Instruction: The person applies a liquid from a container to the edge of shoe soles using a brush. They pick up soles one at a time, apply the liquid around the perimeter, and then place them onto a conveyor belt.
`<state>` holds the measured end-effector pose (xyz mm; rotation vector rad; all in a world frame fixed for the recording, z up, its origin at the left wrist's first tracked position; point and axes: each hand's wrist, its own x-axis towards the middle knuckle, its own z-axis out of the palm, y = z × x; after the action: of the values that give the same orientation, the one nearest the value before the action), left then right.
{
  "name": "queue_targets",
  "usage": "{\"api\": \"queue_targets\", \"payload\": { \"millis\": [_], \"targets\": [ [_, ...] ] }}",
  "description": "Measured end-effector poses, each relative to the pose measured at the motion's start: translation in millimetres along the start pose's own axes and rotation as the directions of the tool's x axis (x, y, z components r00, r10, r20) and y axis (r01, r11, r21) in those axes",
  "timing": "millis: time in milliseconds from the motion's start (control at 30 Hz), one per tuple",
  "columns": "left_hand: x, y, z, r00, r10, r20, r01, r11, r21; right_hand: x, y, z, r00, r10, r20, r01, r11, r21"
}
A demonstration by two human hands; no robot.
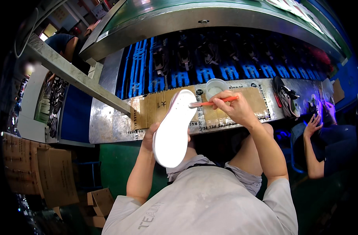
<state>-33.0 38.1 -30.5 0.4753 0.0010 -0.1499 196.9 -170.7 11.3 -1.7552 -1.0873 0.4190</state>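
A white shoe sole (172,135) is tilted up in front of me, its broad face toward me. My left hand (150,137) grips it by the edge at the lower left, with most of the fingers hidden behind it. My right hand (233,107) pinches a brush (218,102) with an orange handle. The brush tip touches or nearly touches the sole's upper right edge. Just beyond my right hand stands a clear round tub (215,87) with a pale content. Flattened cardboard (149,105) lies under both on the metal bench.
Behind the bench, dark shoes (185,58) sit in a row on a blue-lit conveyor (181,78). A black and white shoe (285,98) stands at the right, near a co-worker's hand (313,126). A metal beam (81,76) slants across the left. Cardboard boxes (57,176) stand lower left.
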Motion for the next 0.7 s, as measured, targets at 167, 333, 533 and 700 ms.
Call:
{"api": "queue_targets", "payload": {
  "millis": [167, 333, 533, 700],
  "targets": [
    [11.3, 14.3, -10.2, 0.970, 0.238, -0.058, -0.161, 0.798, 0.581, -17.1, -15.4, 12.5, 0.994, -0.105, 0.042, 0.098, 0.984, 0.148],
    [19.9, 31.9, -12.7, 0.922, 0.378, -0.084, -0.293, 0.823, 0.487, -32.3, -27.4, 9.6, 0.981, -0.186, 0.050, 0.180, 0.978, 0.105],
    [28.6, 42.5, -6.3, 0.855, 0.515, -0.070, -0.350, 0.670, 0.655, -45.3, -48.2, 4.0, 0.991, -0.062, 0.122, 0.051, 0.994, 0.095],
    [37.3, 41.1, 0.1, 0.783, 0.621, -0.034, -0.372, 0.511, 0.775, -49.6, -58.9, 11.4, 0.975, 0.195, 0.102, -0.210, 0.962, 0.172]
  ]
}}
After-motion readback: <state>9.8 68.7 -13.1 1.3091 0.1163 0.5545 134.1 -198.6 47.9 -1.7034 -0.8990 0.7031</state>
